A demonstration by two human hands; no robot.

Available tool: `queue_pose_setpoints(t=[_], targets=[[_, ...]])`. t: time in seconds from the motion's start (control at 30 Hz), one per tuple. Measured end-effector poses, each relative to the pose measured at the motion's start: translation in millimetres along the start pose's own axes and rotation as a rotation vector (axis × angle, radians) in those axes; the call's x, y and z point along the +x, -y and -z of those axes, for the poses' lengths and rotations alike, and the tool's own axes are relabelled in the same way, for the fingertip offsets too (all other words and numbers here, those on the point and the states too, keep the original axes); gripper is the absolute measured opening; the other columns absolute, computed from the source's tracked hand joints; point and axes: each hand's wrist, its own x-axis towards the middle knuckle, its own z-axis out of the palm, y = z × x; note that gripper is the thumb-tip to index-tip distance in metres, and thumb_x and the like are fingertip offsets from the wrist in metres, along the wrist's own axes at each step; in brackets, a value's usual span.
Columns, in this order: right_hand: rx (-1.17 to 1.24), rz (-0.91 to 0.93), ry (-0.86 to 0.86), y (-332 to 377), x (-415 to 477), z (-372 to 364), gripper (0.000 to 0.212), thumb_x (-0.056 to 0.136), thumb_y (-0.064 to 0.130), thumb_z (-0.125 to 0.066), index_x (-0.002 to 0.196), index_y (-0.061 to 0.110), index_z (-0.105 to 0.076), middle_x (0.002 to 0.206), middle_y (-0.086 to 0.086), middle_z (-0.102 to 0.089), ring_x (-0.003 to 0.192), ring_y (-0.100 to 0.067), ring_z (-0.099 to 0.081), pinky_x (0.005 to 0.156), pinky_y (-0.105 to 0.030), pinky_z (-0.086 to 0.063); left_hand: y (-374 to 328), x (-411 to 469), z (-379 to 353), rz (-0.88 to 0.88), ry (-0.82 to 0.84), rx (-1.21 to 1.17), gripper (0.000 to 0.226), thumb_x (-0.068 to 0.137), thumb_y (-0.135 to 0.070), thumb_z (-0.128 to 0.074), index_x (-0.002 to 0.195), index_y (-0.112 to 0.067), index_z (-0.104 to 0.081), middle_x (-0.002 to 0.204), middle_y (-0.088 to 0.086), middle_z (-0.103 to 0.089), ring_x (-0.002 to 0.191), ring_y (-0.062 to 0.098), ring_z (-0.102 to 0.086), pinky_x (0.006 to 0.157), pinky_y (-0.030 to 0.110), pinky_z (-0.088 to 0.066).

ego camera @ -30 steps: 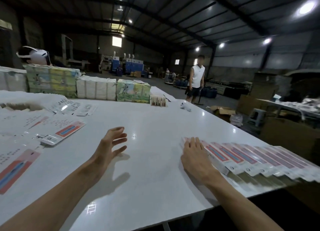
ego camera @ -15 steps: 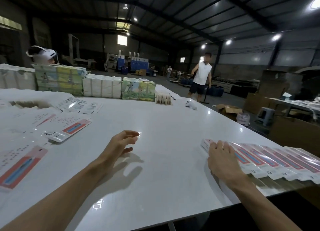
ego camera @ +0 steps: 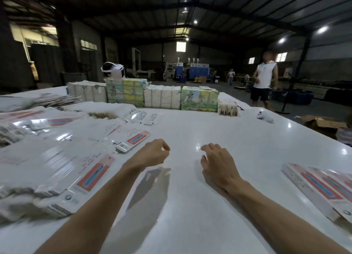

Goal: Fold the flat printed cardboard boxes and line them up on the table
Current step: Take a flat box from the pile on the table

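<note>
Over the middle of the white table (ego camera: 190,124), your left hand (ego camera: 152,154) and right hand (ego camera: 217,160) hover loosely curled, holding nothing. Your right hand has left the row of folded boxes (ego camera: 320,189) at the table's right edge; flat boxes (ego camera: 57,169) wait stacked on its left, likely next.

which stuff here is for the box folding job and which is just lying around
For the job: flat boxes, folded boxes, table.
Lying about: wrapped bundles, white controller, brown carton.
</note>
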Motion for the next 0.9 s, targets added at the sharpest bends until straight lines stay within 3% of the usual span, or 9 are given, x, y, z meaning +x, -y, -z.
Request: queue_pose_setpoints(t=[0.07, 0.17, 0.33, 0.53, 0.9], targets=[[0.055, 0.013, 0.016, -5, -2, -8, 0.034, 0.098, 0.017, -0.055, 0.130, 0.014, -0.065, 0.124, 0.000, -0.067, 0.118, -0.024, -0.059, 0.097, -0.037, -0.046, 14, -5, 25, 0.089, 0.011, 0.273, 0.027, 0.106, -0.022, -0.056, 0.126, -0.008, -0.066, 0.125, 0.009, -0.068, 0.106, 0.024, -0.068, 0.091, 0.034, -0.054], [0.114, 0.022, -0.013, -9, -2, -11, 0.030, 0.099, 0.016, -0.056, 0.127, 0.015, -0.066, 0.123, 0.002, -0.068, 0.118, -0.022, -0.058, 0.096, -0.035, -0.045, 33, -22, 52, 0.279, -0.060, 0.545, 0.045, 0.100, -0.034, -0.065, 0.138, -0.010, -0.058, 0.127, 0.010, -0.062, 0.110, 0.025, -0.061, 0.087, 0.034, -0.049], [0.153, 0.081, 0.001, -5, -1, -11, 0.029, 0.101, 0.016, -0.055, 0.128, 0.014, -0.065, 0.127, 0.002, -0.066, 0.120, -0.021, -0.057, 0.098, -0.033, -0.044, 59, -43, 70, 0.606, -0.104, 0.705, 0.095, 0.077, -0.060, -0.085, 0.147, -0.015, -0.041, 0.146, 0.013, -0.043, 0.138, 0.034, -0.040, 0.105, 0.052, -0.044], [0.236, 0.105, -0.008, -9, -3, -11, 0.026, 0.100, 0.015, -0.059, 0.125, 0.014, -0.068, 0.127, 0.003, -0.066, 0.121, -0.020, -0.058, 0.098, -0.032, -0.045, 57, -49, 77, 0.692, -0.219, 0.685, 0.083, 0.077, -0.037, -0.092, 0.142, -0.007, -0.048, 0.139, 0.017, -0.055, 0.131, 0.034, -0.052, 0.098, 0.043, -0.047], [0.352, 0.097, 0.010, -10, -10, -8, 0.024, 0.100, 0.017, -0.060, 0.123, 0.019, -0.067, 0.126, 0.010, -0.061, 0.123, -0.013, -0.053, 0.087, -0.030, -0.044, 55, -57, 96, 0.740, -0.206, 0.731, 0.105, 0.068, -0.058, -0.093, 0.143, -0.006, -0.040, 0.140, 0.016, -0.053, 0.132, 0.032, -0.051, 0.106, 0.042, -0.044]])
